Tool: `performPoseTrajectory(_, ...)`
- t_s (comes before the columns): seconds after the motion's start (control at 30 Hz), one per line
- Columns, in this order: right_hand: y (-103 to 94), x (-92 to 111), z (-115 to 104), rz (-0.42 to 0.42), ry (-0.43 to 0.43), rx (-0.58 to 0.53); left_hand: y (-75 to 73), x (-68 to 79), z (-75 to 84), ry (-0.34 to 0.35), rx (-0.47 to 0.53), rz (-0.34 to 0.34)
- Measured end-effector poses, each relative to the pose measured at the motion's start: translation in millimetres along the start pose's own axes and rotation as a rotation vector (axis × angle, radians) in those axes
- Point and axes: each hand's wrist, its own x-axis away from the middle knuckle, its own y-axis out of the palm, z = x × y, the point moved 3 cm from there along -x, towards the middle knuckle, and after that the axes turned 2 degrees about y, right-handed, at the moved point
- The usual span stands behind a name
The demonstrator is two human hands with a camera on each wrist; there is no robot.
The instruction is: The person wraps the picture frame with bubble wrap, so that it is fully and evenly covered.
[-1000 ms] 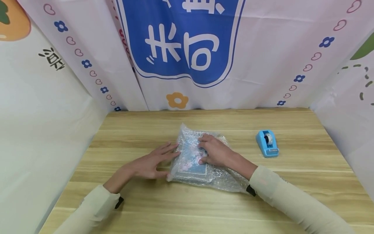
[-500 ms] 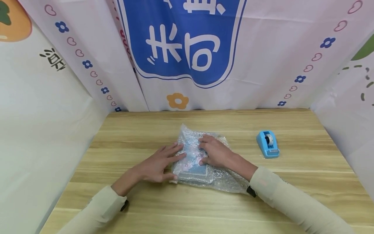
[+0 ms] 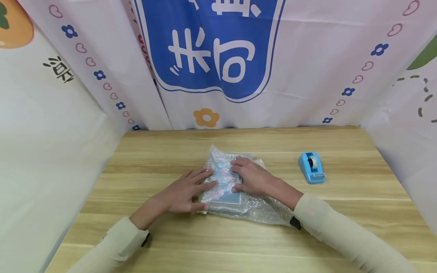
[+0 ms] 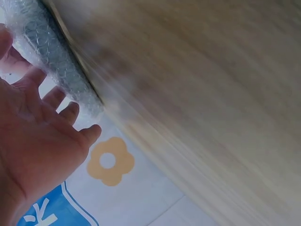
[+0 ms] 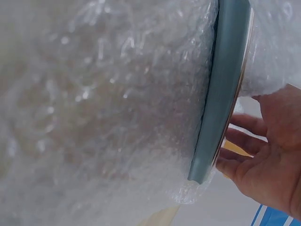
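A flat blue book-like item [image 3: 228,198] with a pale border and pinkish patches lies on the table under bubble wrap [image 3: 263,212]. Its thick blue-green edge [image 5: 225,80] shows in the right wrist view, with the wrap spreading out beside it. My left hand [image 3: 181,191] rests at the wrapped item's left side, fingers spread and fairly straight over the wrap, thumb near the lower corner. On top of the item, toward its right side, my right hand [image 3: 252,176] presses with slightly bent fingers and thumb spread apart. What lies under its palm is hidden.
A light blue tape dispenser [image 3: 312,168] with a roll of tape stands to the right on the wooden table [image 3: 143,151]. Behind the table hangs a printed cloth [image 3: 300,76], and pale cloth walls rise at both sides.
My left hand has moved right, its fingers coming further over the left edge of the wrap, then staying there. The right hand keeps its place on the wrapped item.
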Motion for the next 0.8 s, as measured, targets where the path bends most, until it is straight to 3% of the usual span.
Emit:
performPoseTrajectory(0.3,0.2,3.1,-8.0,-0.05,-0.071,0.122,0.5,-2.0,-3.8,0.004,0.052,-0.011)
performPoseTrajectory(0.47,2.9,5.1,-2.7,-0.122,-0.048,0.079,-3.9,-9.2,-8.7,0.031,0.037,-0.016)
performPoseTrajectory(0.8,2.5,3.3,-4.5,-0.121,-0.062,0.045,-17.6,-31.8,-22.3,0.043,0.029,-0.066)
